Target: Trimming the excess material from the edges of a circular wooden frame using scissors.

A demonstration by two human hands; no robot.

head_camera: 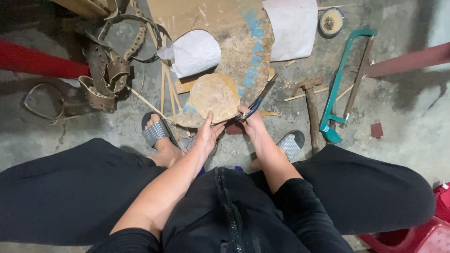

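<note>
My left hand (206, 132) grips the near edge of a rusty, rounded piece of sheet metal (214, 95) held above the floor between my feet. My right hand (250, 120) is closed on the blue handles of metal shears (258, 100), whose dark blades point up and to the right along the sheet's right edge. The cut piece hangs off a larger rusty sheet (234, 42) with blue paint marks that lies on the concrete behind it.
A hammer (310, 105) and a teal-framed hacksaw (340, 79) lie to the right. Leather straps (108, 65) pile at the left, white paper pieces (194, 52) on the sheet, a small bowl (331, 21) at the back, red plastic (422, 234) bottom right.
</note>
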